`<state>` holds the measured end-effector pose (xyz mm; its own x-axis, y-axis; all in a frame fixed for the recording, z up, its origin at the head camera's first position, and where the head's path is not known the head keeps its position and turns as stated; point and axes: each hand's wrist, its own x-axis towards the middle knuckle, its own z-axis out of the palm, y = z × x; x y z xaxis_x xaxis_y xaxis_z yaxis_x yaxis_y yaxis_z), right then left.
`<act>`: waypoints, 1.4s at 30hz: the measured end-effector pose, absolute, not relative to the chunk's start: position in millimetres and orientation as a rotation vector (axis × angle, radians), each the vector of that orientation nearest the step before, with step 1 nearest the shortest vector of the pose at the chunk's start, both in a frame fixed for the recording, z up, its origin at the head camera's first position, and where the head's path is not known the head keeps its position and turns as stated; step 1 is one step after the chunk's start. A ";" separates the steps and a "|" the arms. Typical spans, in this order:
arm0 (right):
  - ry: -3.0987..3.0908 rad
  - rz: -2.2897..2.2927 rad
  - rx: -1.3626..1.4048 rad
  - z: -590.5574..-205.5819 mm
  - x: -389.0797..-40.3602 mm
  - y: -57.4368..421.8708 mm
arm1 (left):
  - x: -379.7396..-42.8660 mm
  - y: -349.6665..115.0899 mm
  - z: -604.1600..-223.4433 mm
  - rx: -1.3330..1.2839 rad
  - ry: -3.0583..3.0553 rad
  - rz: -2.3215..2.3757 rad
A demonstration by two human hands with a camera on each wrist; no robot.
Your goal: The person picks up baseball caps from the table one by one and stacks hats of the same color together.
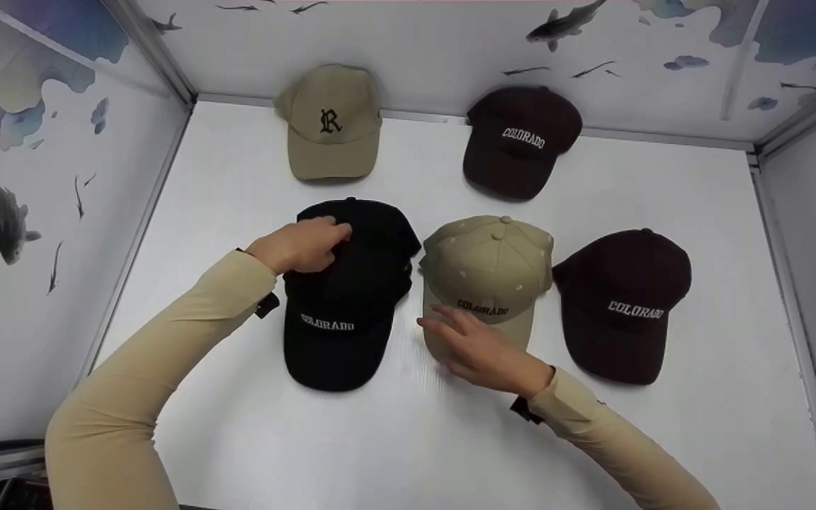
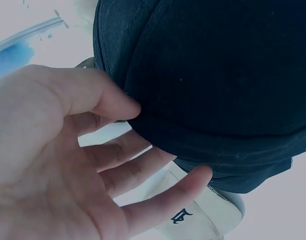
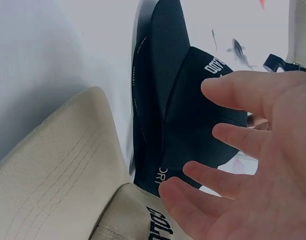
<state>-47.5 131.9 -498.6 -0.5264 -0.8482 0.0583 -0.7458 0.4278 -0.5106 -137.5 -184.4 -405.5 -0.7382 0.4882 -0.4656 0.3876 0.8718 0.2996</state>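
Note:
Black caps [image 1: 337, 354], stacked with COLORADO lettering on the top one, lie left of centre on the white table. My left hand [image 1: 305, 244] is at the upper left of this stack. In the left wrist view its thumb [image 2: 118, 102] touches the edge of the black crown [image 2: 217, 65], and the other fingers are spread out below. My right hand [image 1: 482, 350] hovers over the brim of a beige COLORADO cap [image 1: 496, 262], fingers spread and holding nothing. A second beige crown appears stacked with that cap. In the right wrist view the beige brim [image 3: 58, 165] lies beside the hand.
A dark maroon COLORADO cap [image 1: 627, 297] sits right of the beige one. Farther back are a beige cap with a letter R [image 1: 333, 120] and another dark maroon cap [image 1: 521, 142]. Panels with fish pictures [image 1: 4, 212] border the table [image 1: 380, 453].

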 end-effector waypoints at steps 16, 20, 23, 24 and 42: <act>2.498 -0.734 -1.340 -494.8 -46.7 140.3 | -130.9 -182.7 -399.2 0.690 2.558 0.223; 2.500 -0.739 -1.343 -495.2 -46.5 139.5 | -128.0 -179.3 -403.3 0.720 2.492 0.206; 2.500 -0.748 -1.347 -495.2 -46.4 139.5 | -128.0 -178.2 -407.5 0.709 2.439 0.180; 2.500 -0.751 -1.348 -495.3 -46.4 139.6 | -128.4 -178.2 -408.8 0.701 2.430 0.178; 2.482 -0.768 -1.316 -500.0 -45.7 143.3 | -140.5 -177.6 -413.9 0.676 2.374 0.124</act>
